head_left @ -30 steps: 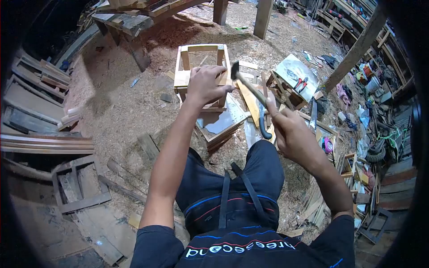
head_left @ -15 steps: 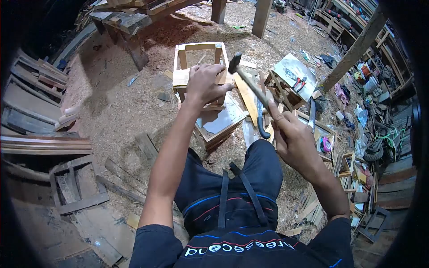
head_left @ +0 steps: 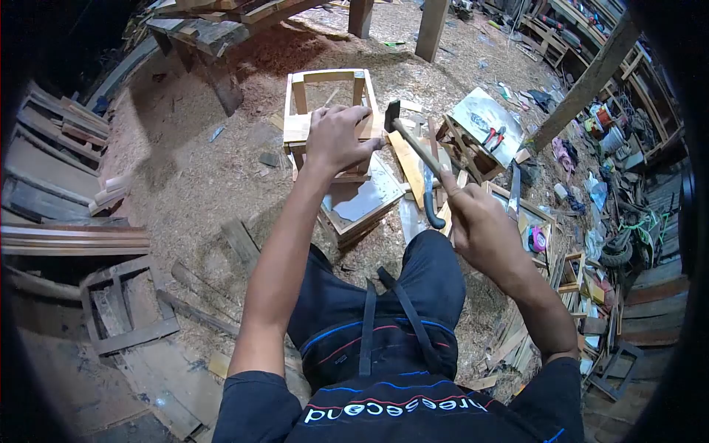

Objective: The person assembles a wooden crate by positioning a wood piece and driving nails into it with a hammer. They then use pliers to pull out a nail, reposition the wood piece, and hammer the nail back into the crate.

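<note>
A small wooden frame (head_left: 298, 129) stands on a box with a pale top (head_left: 362, 196) in front of my knees. My left hand (head_left: 336, 140) lies over the frame's near crosspiece, thumb stretched to the right and fingers curled over the wood. In my right hand (head_left: 484, 229) is the wooden handle of a hammer (head_left: 417, 147). The hammer's dark head is just right of the frame, near my left thumb, with a small gap between them. Whatever lies under my left palm is hidden.
At the right, red-handled pliers (head_left: 492, 138) lie on a light-topped box (head_left: 476, 111). A saw with a blue handle (head_left: 434, 214) and boards lie between the boxes. A pink tape measure (head_left: 538, 238) is further right. Wooden posts and a workbench (head_left: 221, 40) stand beyond.
The hammer's head has come down slightly, and my right hand has shifted a little with it. My left hand stays almost in place on the frame.
</note>
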`<state>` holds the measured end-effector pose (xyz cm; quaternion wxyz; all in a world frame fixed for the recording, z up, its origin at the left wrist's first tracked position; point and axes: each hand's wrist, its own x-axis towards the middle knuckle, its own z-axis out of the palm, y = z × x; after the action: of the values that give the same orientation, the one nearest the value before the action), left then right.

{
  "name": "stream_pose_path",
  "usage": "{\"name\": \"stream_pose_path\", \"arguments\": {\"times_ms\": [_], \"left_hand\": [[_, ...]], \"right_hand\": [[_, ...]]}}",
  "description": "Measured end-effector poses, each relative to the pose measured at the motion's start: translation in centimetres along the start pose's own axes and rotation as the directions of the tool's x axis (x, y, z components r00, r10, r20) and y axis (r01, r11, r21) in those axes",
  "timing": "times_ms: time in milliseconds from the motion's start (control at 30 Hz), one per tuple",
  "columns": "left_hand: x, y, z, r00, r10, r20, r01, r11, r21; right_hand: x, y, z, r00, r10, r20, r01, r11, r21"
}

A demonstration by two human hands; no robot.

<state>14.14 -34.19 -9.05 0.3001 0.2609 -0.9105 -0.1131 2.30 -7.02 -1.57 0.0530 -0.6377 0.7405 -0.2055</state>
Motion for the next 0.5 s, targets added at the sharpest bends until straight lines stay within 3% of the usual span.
{"name": "stream_pose_path", "arguments": {"times_ms": [133,267,367,433,500], "left_hand": [[0.0,-0.1,-0.3,0.999,0.026,0.022,-0.026,1.000,0.007],[0.1,0.1,-0.7,0.998,-0.007,0.055,0.007,1.000,0.010],[0.2,-0.1,-0.2,0.999,-0.015,0.038,0.014,1.000,0.020],[0.0,-0.2,0.0,1.000,-0.004,0.022,0.004,1.000,0.020],[0.1,-0.1,-0.1,1.000,0.005,0.013,-0.005,1.000,0.031]], "right_hand": [[0.0,-1.2,-0.3,0.979,-0.091,-0.182,0.108,0.990,0.088],[-0.2,-0.6,0.9,0.990,-0.089,-0.114,0.098,0.992,0.079],[-0.4,-0.1,1.7,0.970,-0.119,-0.212,0.143,0.984,0.102],[-0.4,0.6,1.6,0.999,-0.029,-0.045,0.029,1.000,-0.003],[-0.2,-0.3,0.6,0.996,-0.025,-0.084,0.030,0.998,0.058]]}}
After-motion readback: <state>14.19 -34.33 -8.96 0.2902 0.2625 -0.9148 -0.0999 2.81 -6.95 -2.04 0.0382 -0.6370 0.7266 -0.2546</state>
